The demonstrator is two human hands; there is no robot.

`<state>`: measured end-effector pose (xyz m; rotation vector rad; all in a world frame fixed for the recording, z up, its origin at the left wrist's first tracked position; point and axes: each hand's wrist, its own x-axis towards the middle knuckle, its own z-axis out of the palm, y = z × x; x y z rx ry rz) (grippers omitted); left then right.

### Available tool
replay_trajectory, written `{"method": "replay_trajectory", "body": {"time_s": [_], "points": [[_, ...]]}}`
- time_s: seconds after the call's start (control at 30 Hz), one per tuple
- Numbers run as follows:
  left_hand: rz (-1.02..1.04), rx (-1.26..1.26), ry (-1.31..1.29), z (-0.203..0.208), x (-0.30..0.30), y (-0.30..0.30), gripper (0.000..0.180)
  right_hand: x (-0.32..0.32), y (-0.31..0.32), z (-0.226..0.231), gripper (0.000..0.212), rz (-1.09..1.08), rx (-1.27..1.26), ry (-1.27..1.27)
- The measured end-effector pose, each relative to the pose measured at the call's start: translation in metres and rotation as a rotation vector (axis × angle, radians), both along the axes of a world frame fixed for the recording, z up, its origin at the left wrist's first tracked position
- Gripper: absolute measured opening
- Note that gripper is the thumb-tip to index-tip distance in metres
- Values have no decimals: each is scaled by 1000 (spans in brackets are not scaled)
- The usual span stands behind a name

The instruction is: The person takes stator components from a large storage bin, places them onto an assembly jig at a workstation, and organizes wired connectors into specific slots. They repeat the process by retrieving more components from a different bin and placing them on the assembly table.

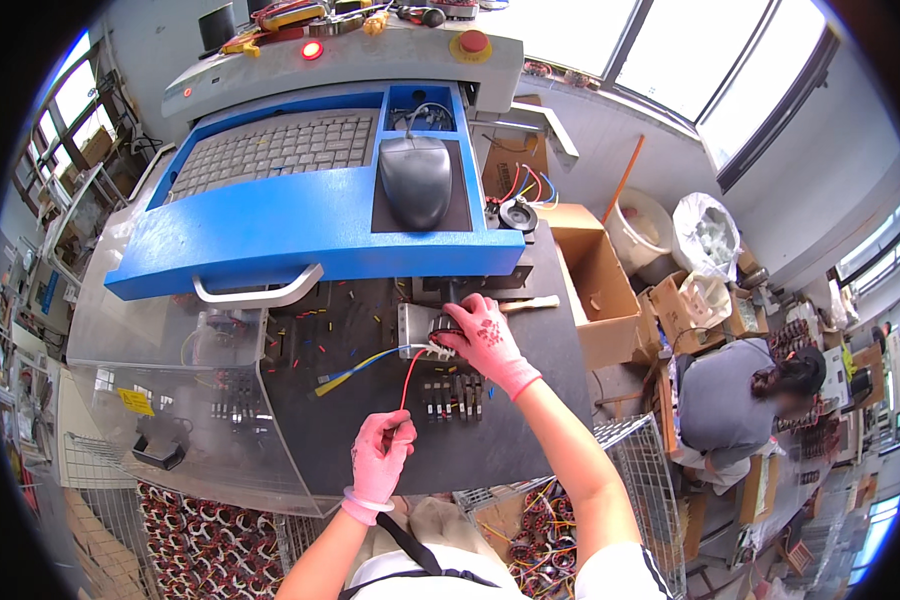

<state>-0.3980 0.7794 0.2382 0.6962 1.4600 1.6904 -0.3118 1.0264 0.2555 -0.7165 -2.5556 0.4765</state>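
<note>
"Well, from where I stand, I see both gloved hands at work. What does the left hand point(380, 458) do?"

"It is narrow: the thumb and fingers are pinched on the lower end of a red wire point(408, 378). This wire is stretched up to the round wound part point(442, 330)."

"And where exactly is this part?"

"It is above the dark table point(315, 440), in front of the blue drawer point(300, 228), beside a silver plate point(406, 328). The right hand point(487, 342) holds it, with fingers curled at its edge. Whether the part also touches something beneath, I cannot tell."

"I notice also blue and yellow wires point(362, 367)."

"Yes, they go out from the part toward the left, over the table. Nearer to the person there is a row of small dark pieces point(454, 396) with pale ends."

"And behind the right hand?"

"A tool with a light handle point(532, 303) lies near the table's right edge. In the drawer I see a keyboard point(275, 150) and a black mouse point(416, 182)."
</note>
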Motion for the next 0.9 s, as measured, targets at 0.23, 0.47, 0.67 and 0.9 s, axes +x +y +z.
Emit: {"method": "replay_trajectory", "body": {"time_s": [0.23, 0.47, 0.67, 0.9], "points": [[13, 13, 66, -18, 4, 37, 21, -22, 38, -16, 46, 55, 75, -13], [61, -36, 112, -25, -1, 33, 21, 1, 14, -9, 44, -72, -60, 240], [39, -17, 153, -23, 3, 39, 21, 15, 39, -27, 60, -65, -209, -9], [53, -30, 153, -20, 5, 48, 21, 8, 56, -26, 54, -1, -166, -65]]}}
